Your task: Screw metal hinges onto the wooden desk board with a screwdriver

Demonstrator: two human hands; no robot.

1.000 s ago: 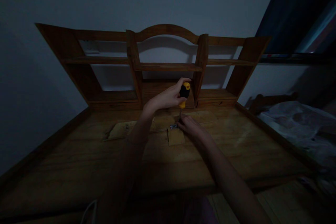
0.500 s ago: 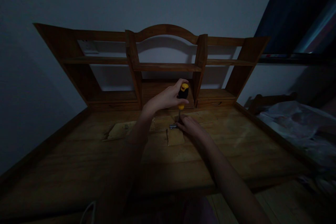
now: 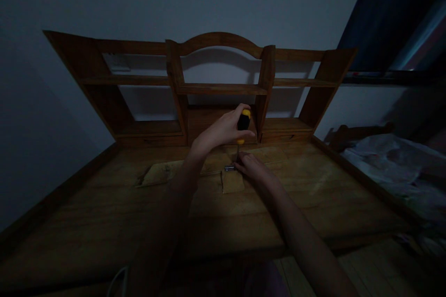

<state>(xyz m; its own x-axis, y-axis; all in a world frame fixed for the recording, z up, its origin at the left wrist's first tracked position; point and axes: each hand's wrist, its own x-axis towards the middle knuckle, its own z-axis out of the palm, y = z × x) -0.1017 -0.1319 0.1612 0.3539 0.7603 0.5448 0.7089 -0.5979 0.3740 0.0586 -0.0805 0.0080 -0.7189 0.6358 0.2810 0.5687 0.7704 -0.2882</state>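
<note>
My left hand (image 3: pixel 225 129) is wrapped round the black and yellow handle of a screwdriver (image 3: pixel 243 125), which stands upright with its tip down. The tip meets a small metal fitting (image 3: pixel 229 167) lying where a long wood plank (image 3: pixel 163 171) meets a small square wood piece (image 3: pixel 232 182). My right hand (image 3: pixel 251 167) rests on the desk right beside the tip, its fingers pinched at the shaft or the fitting. What they pinch is too dark to make out.
The work lies on a wooden desk (image 3: pixel 104 222) with a raised edge on both sides. A wooden shelf unit (image 3: pixel 219 88) stands at the back against the wall. A bed with a pale cover (image 3: pixel 393 162) is at the right.
My left hand has turned slightly on the screwdriver handle, so less of the yellow shows. My right hand has stayed at the tip.
</note>
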